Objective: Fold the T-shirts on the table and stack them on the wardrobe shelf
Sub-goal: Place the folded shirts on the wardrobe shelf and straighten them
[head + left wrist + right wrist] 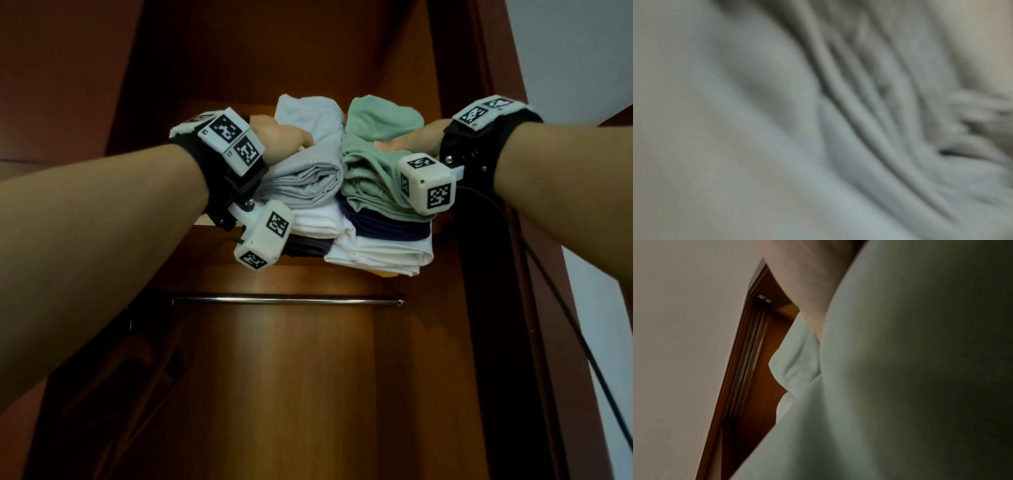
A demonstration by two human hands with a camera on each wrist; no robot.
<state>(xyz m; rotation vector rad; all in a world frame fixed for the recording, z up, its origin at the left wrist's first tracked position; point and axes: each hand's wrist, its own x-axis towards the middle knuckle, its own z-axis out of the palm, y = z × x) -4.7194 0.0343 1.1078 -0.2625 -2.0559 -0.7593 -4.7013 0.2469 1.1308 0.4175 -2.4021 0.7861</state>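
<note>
Up on the brown wooden wardrobe shelf point(239, 262) sit two stacks of folded T-shirts, side by side and touching. On top of the left stack lies the pale grey cotton T-shirt point(308, 171), loosely folded and creased, and my left hand point(281, 138) rests on its top left edge with the fingers bent down into the cloth; I cannot tell whether they grip it or only press on it. The left wrist camera shows nothing but that blurred grey fabric point(818, 129) close up.

Under the grey shirt lie a folded white T-shirt point(317, 222) and, below it, a dark grey one point(308, 245).

On top of the right stack is the mint-green cotton T-shirt point(373, 154), bunched rather than flat. My right hand point(407, 140) reaches in over it from the right, and its fingers are sunk among the green folds, so I cannot tell how they lie. In the right wrist view the green cloth point(900, 369) fills most of the picture, with my skin at the top and the wardrobe's edge against a pale wall point(684, 337).

Beneath the green shirt come a folded navy T-shirt point(387, 224), then a white one point(380, 253), with a sliver of something yellow point(387, 274) under it.

Below the shelf runs a bare metal hanging rail point(287, 301).
</note>
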